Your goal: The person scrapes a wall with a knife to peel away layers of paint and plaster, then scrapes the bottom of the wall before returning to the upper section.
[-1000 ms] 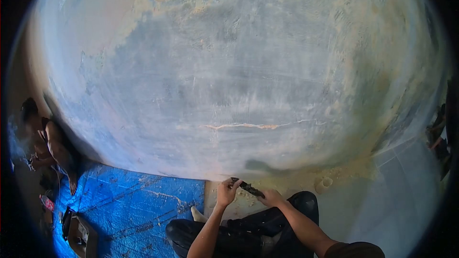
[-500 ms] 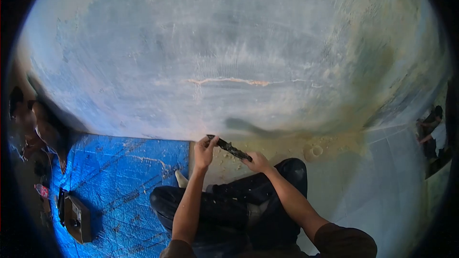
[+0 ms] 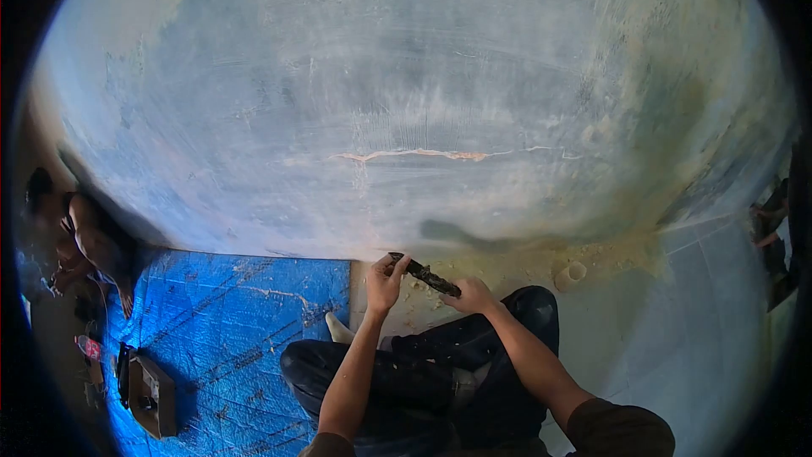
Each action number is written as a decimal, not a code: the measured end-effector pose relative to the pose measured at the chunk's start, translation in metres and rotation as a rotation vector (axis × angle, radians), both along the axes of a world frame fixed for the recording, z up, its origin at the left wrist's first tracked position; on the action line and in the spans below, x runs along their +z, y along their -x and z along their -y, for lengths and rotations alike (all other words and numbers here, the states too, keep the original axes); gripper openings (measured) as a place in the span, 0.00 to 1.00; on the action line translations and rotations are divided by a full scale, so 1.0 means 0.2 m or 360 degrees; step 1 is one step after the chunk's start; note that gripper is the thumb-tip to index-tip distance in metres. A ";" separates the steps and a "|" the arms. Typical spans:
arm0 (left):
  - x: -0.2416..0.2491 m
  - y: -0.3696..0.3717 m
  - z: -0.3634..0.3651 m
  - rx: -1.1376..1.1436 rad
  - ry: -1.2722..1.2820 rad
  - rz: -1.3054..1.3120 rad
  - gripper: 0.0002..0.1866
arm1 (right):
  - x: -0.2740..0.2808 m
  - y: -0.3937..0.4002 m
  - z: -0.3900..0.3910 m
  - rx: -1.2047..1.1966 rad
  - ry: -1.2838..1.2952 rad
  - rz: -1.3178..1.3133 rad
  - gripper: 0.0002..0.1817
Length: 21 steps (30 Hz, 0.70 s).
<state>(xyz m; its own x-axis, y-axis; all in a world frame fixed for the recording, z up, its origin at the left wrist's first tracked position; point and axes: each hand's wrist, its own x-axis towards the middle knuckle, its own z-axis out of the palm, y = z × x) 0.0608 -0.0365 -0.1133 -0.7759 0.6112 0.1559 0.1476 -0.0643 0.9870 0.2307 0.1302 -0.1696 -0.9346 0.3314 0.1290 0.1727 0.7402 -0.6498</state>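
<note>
A dark, narrow tool with a rough, stained surface (image 3: 431, 278) slants between my two hands, above my crossed legs and close to the foot of the wall. My left hand (image 3: 386, 282) pinches its upper left end. My right hand (image 3: 473, 295) is closed round its lower right end. Ahead stands a grey, smeared wall (image 3: 406, 59) with a long horizontal crack (image 3: 423, 153) showing pale orange inside.
Blue sheeting (image 3: 228, 313) covers the floor at left, with an open box (image 3: 152, 398) on it. A person (image 3: 89, 237) sits at far left; another person (image 3: 770, 228) is at far right. A round cup-like object (image 3: 572, 274) lies among crumbs by the wall.
The view has shifted, so the wall's crack, the sheeting and my legs appear slightly lower and to the right. Both hands still hold the dark tool.
</note>
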 end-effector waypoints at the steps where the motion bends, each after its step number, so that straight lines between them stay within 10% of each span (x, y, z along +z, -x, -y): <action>1: 0.01 -0.01 0.00 -0.0006 -0.0014 0.0003 0.14 | 0.02 0.00 0.00 0.0030 0.0033 0.0005 0.20; 21: 0.07 -0.02 0.01 -0.0073 -0.0056 0.0128 0.13 | 0.02 0.02 0.01 -0.0057 -0.0114 -0.0475 0.22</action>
